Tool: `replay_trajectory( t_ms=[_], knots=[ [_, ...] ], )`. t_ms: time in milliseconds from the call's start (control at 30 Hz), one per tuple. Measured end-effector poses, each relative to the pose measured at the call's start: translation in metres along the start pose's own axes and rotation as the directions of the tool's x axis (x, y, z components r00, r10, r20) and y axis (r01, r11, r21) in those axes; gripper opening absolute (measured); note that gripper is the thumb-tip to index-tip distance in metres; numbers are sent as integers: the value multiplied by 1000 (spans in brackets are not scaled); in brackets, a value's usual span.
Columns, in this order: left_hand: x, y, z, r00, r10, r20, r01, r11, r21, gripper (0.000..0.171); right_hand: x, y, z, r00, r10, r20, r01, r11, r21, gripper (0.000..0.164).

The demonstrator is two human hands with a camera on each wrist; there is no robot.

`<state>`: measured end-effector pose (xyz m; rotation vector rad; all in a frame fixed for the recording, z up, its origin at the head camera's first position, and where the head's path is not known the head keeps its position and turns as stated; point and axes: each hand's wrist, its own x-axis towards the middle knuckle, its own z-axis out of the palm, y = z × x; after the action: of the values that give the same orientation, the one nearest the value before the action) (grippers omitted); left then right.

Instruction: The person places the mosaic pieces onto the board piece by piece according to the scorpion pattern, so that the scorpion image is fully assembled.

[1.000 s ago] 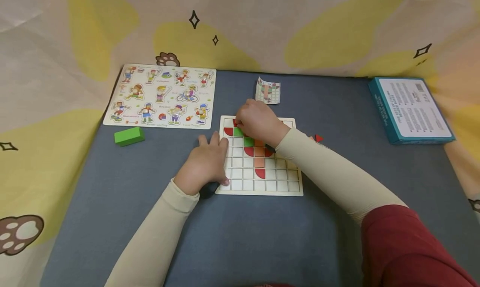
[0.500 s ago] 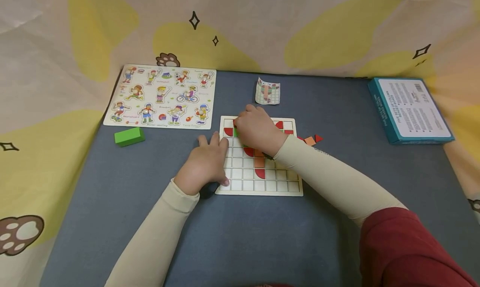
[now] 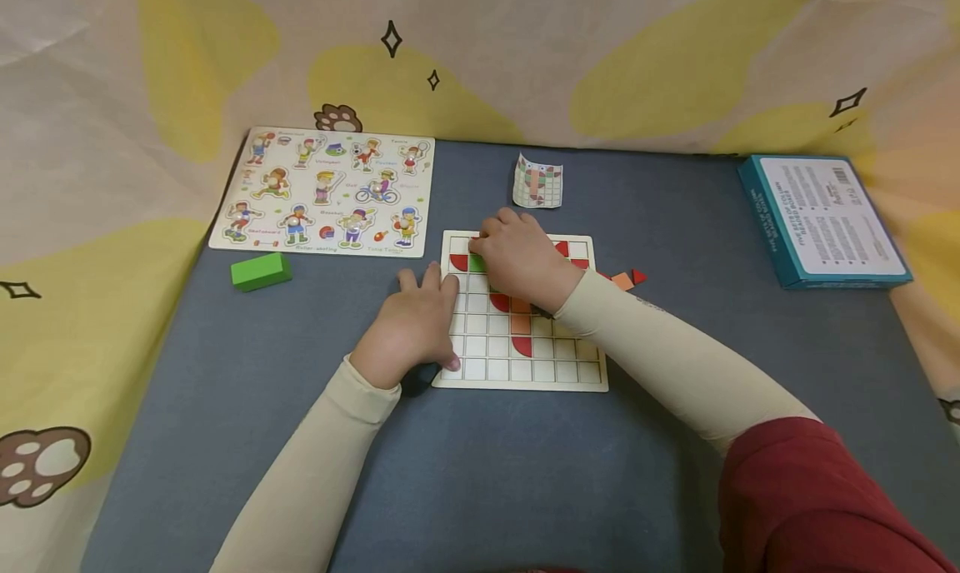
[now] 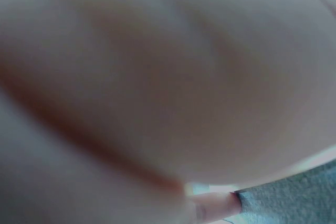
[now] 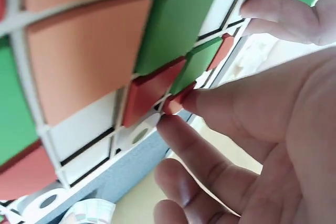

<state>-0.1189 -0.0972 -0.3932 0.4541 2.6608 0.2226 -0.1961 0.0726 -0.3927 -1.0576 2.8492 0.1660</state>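
A pale gridded puzzle board (image 3: 480, 370) lies on the table, with red, green and orange tiles in some squares. My right hand (image 3: 525, 258) is over its upper part. In the right wrist view, thumb and index finger pinch a small red tile (image 5: 176, 101) at the board's far edge, beside a green tile (image 5: 197, 64) and a larger red tile (image 5: 153, 90). My left hand (image 3: 405, 327) rests on the board's left edge, fingers spread. The left wrist view is mostly filled by blurred skin, with one fingertip (image 4: 215, 206) showing.
Loose orange (image 3: 622, 281) and red (image 3: 638, 276) pieces lie right of the board. Behind it is a small pattern card (image 3: 538, 183). A sports picture puzzle (image 3: 322, 190) and green block (image 3: 260, 271) are at the left. A teal box (image 3: 828, 219) stands at the right.
My right hand has shifted slightly down over the board, uncovering red tiles at the upper right and loose pieces beside the board. The left hand stays in place.
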Motion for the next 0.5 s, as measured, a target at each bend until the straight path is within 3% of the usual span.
replay_trajectory(
  t_ms=[333,500],
  knots=[
    [1,0,0,1000,-4,3,4,1000,1,111,-2,1,3,1000,13,26,-15,998,64,42],
    [1,1,-1,1000,-1,9,1,1000,-10,112,-3,7,2,998,47,30,-51,987,152,42]
  ],
)
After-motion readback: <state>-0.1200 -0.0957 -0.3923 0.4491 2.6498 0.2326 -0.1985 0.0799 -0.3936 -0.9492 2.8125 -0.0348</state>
